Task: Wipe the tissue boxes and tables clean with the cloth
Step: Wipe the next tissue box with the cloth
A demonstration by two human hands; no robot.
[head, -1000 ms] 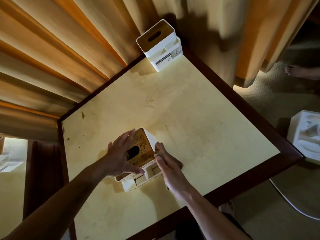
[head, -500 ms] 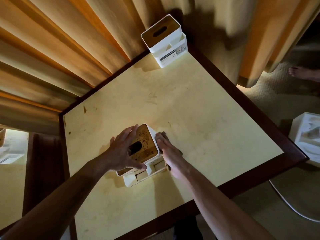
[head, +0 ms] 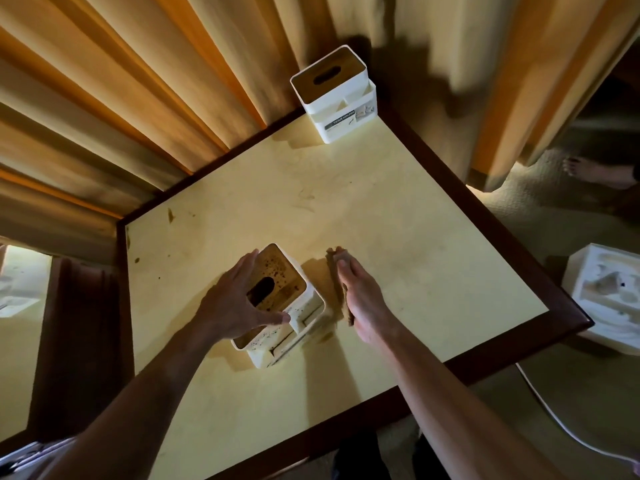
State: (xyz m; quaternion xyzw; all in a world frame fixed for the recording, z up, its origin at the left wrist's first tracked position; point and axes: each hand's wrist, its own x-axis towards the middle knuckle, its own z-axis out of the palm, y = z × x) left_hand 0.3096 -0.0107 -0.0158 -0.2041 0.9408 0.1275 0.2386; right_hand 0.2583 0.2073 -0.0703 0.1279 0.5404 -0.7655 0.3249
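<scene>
A speckled white tissue box (head: pixel 301 327) with a stained wooden lid stands near the front of the cream table (head: pixel 398 244). My left hand (head: pixel 235 303) rests over its lid and grips it, thumb on the front corner. My right hand (head: pixel 363 299) presses a brown cloth (head: pixel 341 289) flat on the tabletop just right of the box, a small gap away from its side. A second, cleaner white tissue box (head: pixel 337 98) sits at the table's far corner. Brown smears (head: pixel 306 199) mark the tabletop.
Orange curtains (head: pixel 138 98) hang behind the table's far edges. A white foam packing piece (head: pixel 609 299) lies on the carpet at right, with a white cable (head: pixel 554 420) nearby. A person's bare foot (head: pixel 595 171) shows at far right. Another table (head: pixel 14 341) stands to the left.
My right hand with the cloth has come off the box's right side and moved a little to the right onto the tabletop. My left hand keeps its hold on the box.
</scene>
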